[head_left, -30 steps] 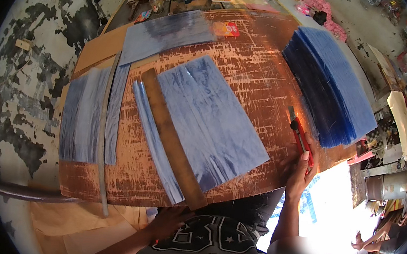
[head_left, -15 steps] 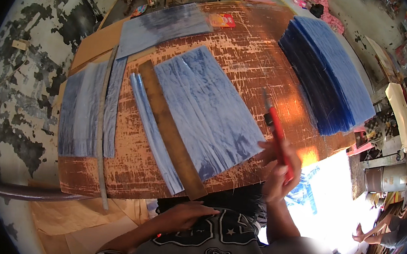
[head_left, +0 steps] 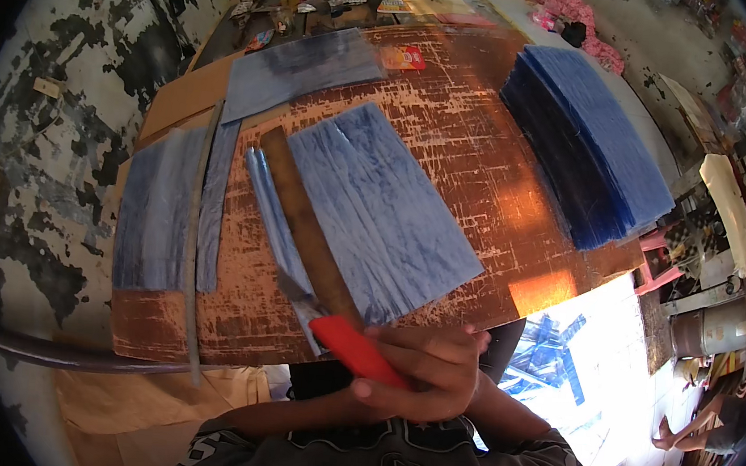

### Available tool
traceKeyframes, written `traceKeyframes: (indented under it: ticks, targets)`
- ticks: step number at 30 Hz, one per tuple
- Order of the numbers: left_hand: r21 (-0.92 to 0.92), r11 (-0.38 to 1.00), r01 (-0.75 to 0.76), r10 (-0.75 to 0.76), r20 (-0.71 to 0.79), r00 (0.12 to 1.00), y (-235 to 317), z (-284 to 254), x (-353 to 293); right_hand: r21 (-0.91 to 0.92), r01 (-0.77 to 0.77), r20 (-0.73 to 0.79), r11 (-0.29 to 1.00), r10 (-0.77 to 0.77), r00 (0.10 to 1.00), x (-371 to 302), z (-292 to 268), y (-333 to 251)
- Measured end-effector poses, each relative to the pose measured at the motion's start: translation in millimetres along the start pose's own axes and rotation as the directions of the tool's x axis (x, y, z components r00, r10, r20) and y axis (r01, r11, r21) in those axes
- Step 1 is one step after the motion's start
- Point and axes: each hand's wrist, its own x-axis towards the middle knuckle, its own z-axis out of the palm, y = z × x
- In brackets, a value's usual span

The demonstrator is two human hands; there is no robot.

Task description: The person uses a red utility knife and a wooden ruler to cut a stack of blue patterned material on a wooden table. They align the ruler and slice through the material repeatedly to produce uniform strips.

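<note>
My right hand is closed around a red-handled cutter knife, low at the table's front edge. Its blade end points up and left, over the lower end of a narrow blue plastic strip. Beside that strip lies a brown flat bar, slanting across a stack or sheet of streaky blue plastic. Much of the blue sheet shows to the right of the bar. My left forearm comes in from the lower left, and my left hand is mostly hidden behind the right one.
A thick stack of blue sheets stands at the table's right. More bluish sheets lie at the left under a long thin grey bar, with another sheet behind. An orange packet rests at the back. Blue scraps cover the bright floor.
My right hand has swung left and down with the knife, from the sheet's right corner to the bar's near end. My left hand has slipped behind it. The view has shifted slightly.
</note>
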Motion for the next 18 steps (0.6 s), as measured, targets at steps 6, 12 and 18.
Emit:
traceKeyframes:
  ticks: [6, 12, 18]
  targets:
    - [0.086, 0.996, 0.01, -0.019, 0.108, 0.994, -1.6, 11.1, 19.7, 0.176, 0.02, 0.02, 0.984, -0.024, 1.0, 29.5, 15.5, -19.9]
    - [0.159, 0.987, 0.012, -0.047, 0.217, 0.975, 0.0, 21.8, 31.5, 0.273, 0.026, 0.135, 0.962, -0.064, 0.989, 44.6, 10.7, -38.9]
    - [0.214, 0.977, 0.007, -0.072, 0.299, 0.952, -1.3, 29.5, 42.3, 0.289, 0.1, 0.084, 0.952, -0.129, 0.988, 65.0, 13.9, -44.3]
